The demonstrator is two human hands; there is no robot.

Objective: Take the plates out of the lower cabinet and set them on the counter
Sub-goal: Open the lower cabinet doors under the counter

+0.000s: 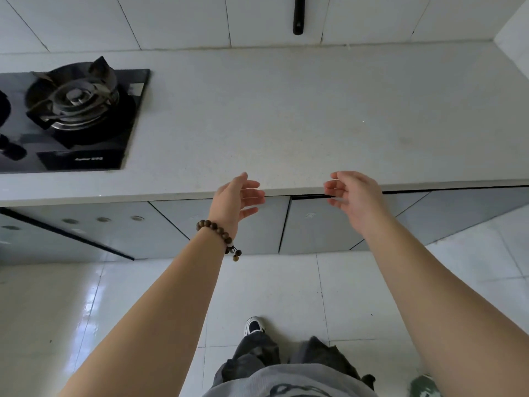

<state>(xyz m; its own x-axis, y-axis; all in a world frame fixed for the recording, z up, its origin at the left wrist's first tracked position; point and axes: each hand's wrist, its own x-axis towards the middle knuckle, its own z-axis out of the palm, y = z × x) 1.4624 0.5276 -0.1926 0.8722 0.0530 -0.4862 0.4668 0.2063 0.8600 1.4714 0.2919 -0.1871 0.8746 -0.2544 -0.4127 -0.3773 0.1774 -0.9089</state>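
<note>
Both hands are hovering empty, left hand (237,196) and right hand (352,196) with fingers relaxed and palms facing each other, at the front edge of the counter (286,110). Below it the cabinet doors (315,224) are sitting closed, hiding any plates, with a stove (74,110) sitting off left.

- The counter (286,110) gives a wide bare stretch from the right edge of the gas hob (71,116) to the side wall (512,30) at its right end.
- The gas hob, with its raised burner grate, fills the counter's left end.
- A black bar (299,15) hangs on the back wall above the counter's back edge.
- Under the front edge, the cabinet doors (315,224) stand shut and block the way in.
- The left hand (237,196) and right hand (352,196) hover at the front edge, fingers loose, with a gap between them.
</note>
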